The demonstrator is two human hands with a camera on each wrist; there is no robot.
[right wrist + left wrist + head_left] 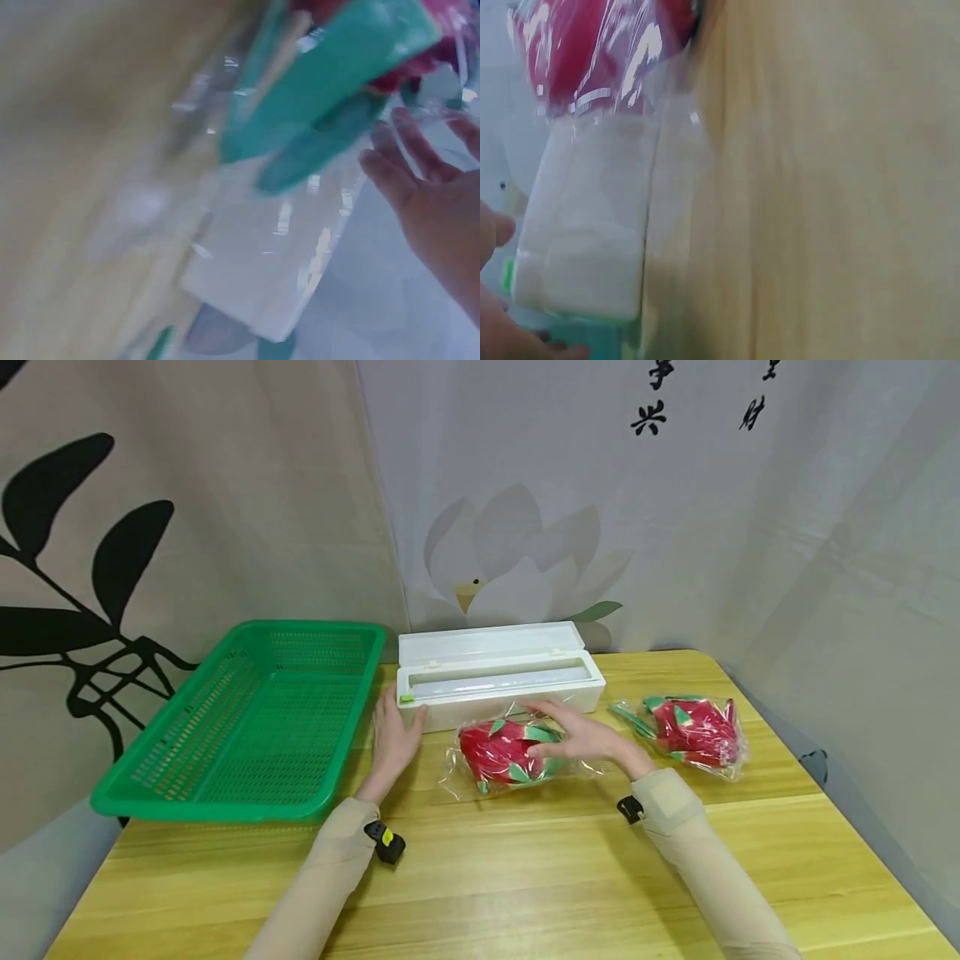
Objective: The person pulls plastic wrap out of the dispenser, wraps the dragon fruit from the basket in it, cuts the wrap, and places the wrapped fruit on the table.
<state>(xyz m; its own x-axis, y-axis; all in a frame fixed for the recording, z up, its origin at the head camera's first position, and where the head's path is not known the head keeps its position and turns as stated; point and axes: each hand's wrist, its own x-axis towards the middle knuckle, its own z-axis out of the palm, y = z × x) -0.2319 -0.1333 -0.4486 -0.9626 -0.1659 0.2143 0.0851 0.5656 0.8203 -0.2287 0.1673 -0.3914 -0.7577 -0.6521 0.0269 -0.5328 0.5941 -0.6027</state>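
Landmark for this report: the white cling-film dispenser box [498, 687], lid raised, standing on the bench [525, 877].

Nearest the observer, just in front of the box, lies a toy dragon fruit [506, 752], red with green leaves, on the bench and draped in clear film [457, 777]. The film appears to run from the box's slot over the fruit; the left wrist view shows it stretched between the two. The right hand [577, 735] rests on top of the fruit, fingers spread and nearly straight, pressing rather than clasping. The left hand [395, 737] lies flat against the box's left front corner, beside the small green cutter tab [407, 698], fingers extended and holding nothing.

To the right of the box, a second dragon fruit [693, 731] sits on the bench, already enclosed in film. To the left of the box, touching or nearly so, stands a green mesh basket [247, 722].

Judgement: the wrapping step is in hand, with the sheet apparently not yet severed. The next move calls for steadying the box and cutting the film cleanly, without lifting the fruit.
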